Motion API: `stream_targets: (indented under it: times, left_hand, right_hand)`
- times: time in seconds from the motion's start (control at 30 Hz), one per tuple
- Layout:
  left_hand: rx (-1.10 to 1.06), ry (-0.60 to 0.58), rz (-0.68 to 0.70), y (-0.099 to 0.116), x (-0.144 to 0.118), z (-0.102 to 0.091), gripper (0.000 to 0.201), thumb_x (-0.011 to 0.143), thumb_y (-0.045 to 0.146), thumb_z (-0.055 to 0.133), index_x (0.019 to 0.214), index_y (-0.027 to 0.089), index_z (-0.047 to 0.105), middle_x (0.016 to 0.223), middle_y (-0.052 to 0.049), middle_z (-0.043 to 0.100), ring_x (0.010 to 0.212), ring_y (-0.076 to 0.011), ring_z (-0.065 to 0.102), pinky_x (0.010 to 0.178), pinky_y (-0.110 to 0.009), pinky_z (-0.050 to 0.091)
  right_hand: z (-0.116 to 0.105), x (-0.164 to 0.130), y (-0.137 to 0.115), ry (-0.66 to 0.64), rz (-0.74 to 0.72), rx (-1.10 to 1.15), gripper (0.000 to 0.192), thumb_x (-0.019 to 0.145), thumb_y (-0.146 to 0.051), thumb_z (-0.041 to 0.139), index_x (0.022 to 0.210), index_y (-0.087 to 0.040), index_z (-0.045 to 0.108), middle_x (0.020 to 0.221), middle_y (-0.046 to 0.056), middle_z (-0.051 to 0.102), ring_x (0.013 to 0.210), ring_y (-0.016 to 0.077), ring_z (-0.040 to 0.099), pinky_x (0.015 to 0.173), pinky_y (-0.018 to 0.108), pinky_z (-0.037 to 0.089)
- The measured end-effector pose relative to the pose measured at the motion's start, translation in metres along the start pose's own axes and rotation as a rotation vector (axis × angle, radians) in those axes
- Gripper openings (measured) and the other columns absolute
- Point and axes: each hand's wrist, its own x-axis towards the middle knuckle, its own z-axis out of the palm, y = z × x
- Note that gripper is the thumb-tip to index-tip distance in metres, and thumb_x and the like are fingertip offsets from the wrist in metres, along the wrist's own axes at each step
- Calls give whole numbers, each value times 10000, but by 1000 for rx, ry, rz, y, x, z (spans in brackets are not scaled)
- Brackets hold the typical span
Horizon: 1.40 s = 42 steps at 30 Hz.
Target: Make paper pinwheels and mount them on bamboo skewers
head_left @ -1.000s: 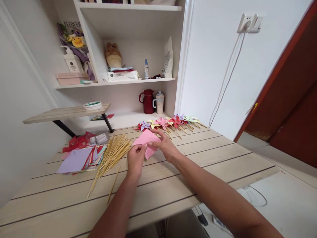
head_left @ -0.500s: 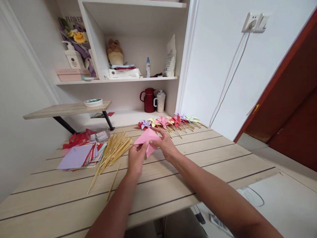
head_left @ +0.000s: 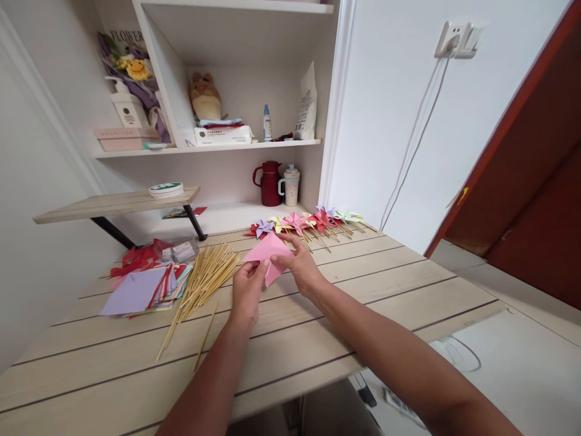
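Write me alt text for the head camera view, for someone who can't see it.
Both hands, left hand and right hand, hold a folded pink paper square above a pale plank table. Bamboo sticks and stacked coloured paper lie left; finished paper pinwheels line the far edge.

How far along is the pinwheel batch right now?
Done: a row of finished pinwheels at the table's far edge. In hand: the left hand and right hand hold a pink paper sheet, partly folded. Left: a stack of colored paper and a pile of sticks.
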Motion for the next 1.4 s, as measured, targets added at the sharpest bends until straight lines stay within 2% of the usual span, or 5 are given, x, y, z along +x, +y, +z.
stream_targets:
  times: [0.2,0.37,0.6,0.77,1.4]
  left_hand:
    - [8,102,-50,-4,5,-5,282,633,367,868,773,146,763,738,-15,703,673,-120,587,677,-242,450]
    - [-171,195,-91,6,9,-12,301,592,313,899,794,139,759,802,-36,734,727,-132,643,705,-239,491]
    - [-382,346,-137,16,17,-22,213,625,160,864,799,136,744,833,-45,755,706,-120,673,636,-209,513]
    - [-424,290,-147,12,16,-22,245,601,175,881,794,125,738,805,-38,749,694,-118,667,636,-214,527]
    - [-389,85,-159,7,11,-15,337,519,282,932,742,136,726,750,-20,719,652,-109,621,614,-227,456]
  right_hand:
    - [3,-5,-2,-37,24,-48,775,590,-325,880,1288,-222,561,766,10,723,674,197,650,666,327,516]
    - [-2,-6,0,-159,-134,-191,805,801,-423,746,1496,-277,366,734,-28,673,747,198,643,758,348,512]
    - [-2,-11,6,-358,-344,-439,554,861,-242,638,1395,-320,514,1201,60,682,1023,221,682,971,428,496]
    - [-2,-11,17,-380,-487,-657,305,865,-182,590,1129,-281,706,1086,70,647,876,198,634,838,388,532]
    - [5,-14,15,-161,-364,-511,129,758,-383,790,765,-256,770,747,18,617,695,182,488,668,317,404]
